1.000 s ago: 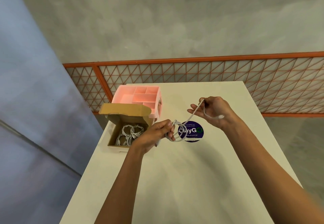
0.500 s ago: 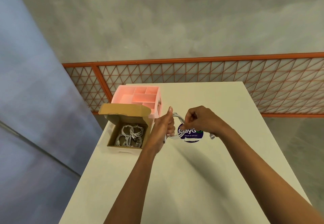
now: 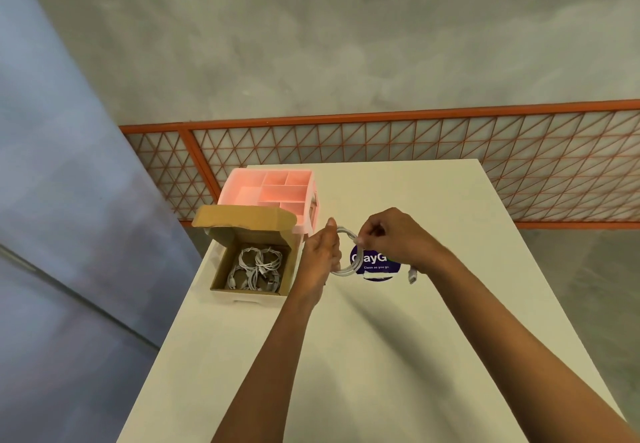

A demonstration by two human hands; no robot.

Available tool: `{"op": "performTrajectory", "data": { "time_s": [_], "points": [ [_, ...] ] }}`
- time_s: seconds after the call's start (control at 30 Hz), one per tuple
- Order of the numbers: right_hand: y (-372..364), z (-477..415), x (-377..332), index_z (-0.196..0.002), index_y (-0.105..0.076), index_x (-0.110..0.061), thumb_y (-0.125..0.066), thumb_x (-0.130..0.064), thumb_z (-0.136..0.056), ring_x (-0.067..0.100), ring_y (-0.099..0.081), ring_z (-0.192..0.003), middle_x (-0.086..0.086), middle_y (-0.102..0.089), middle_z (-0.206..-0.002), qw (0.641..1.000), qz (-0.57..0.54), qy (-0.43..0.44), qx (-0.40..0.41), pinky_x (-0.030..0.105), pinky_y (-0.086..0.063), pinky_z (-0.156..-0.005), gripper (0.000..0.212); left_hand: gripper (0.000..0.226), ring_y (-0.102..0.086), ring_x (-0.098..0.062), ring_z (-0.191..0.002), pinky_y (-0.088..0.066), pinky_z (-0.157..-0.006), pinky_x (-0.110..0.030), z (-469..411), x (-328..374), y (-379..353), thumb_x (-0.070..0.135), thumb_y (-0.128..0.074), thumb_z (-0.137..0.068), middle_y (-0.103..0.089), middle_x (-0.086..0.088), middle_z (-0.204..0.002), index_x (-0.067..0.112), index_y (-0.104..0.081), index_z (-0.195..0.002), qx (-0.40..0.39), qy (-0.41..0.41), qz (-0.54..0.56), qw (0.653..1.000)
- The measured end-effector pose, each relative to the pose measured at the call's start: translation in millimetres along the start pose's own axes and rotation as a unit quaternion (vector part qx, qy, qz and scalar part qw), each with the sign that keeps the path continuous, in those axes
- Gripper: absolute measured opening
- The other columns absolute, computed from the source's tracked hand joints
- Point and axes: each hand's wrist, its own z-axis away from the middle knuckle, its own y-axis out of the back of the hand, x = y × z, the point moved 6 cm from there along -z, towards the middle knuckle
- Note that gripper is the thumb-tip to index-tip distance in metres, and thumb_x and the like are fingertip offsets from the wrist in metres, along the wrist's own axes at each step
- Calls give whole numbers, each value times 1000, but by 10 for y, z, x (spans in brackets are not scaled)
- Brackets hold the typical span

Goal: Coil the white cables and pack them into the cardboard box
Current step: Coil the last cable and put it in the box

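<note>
My left hand [image 3: 320,255] grips one side of a coiled white cable [image 3: 349,269], held above the white table [image 3: 346,356]. My right hand [image 3: 388,238] pinches the coil's upper right part between thumb and fingers. The cable's plug end [image 3: 412,274] hangs below my right wrist. To the left stands the open cardboard box [image 3: 221,269], its lid flap raised at the back. Several coiled white cables [image 3: 258,267] lie inside it.
A pink plastic organizer [image 3: 270,191] with several compartments stands behind the box at the table's far left. A round dark blue sticker [image 3: 377,266] lies on the table under my hands. An orange mesh railing [image 3: 415,151] runs behind the table.
My right hand has come in from the right and now pinches the coil next to my left hand. The long loose loop has become a tight coil.
</note>
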Motion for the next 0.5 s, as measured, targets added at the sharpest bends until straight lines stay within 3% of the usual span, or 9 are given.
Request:
{"op": "performTrajectory", "data": {
  "time_s": [0.2, 0.3, 0.4, 0.5],
  "points": [
    [106, -9, 97, -89, -65, -15, -62, -24, -91, 14, -54, -72, 2, -63, -87, 991, -125, 3, -38, 21, -42, -62, 10, 40, -18, -2, -43, -15, -49, -21, 27, 103, -46, 32, -32, -102, -22, 11, -51, 18, -32, -64, -95, 21, 113, 989],
    [80, 26, 132, -93, -64, -9, -58, -21, -94, 18, -45, -73, 0, -65, -82, 984, -165, 10, -67, 21, -38, -62, 14, 39, -23, -3, -45, -24, -51, -18, 72, 78, -72, 33, -30, -102, -27, 9, -53, 16, -37, -68, -155, 40, 151, 976],
    [65, 53, 142, -92, -62, -6, -54, -18, -96, 13, -43, -67, -17, -66, -63, 983, -170, 17, -69, 17, -36, -60, 15, 34, -35, -7, -53, -41, -65, -21, 94, 55, -40, 33, -33, -99, -32, 6, -58, 13, -39, -73, -202, 56, 119, 971],
    [78, 55, 165, -88, -63, -10, -56, -19, -95, 0, -51, -58, -20, -65, -60, 985, -164, 20, -55, 16, -38, -60, 13, 33, -47, -10, -65, -43, -77, -23, 105, 82, 21, 36, -37, -98, -41, 4, -62, 10, -43, -77, -258, 42, 11, 965]
  ]
}}
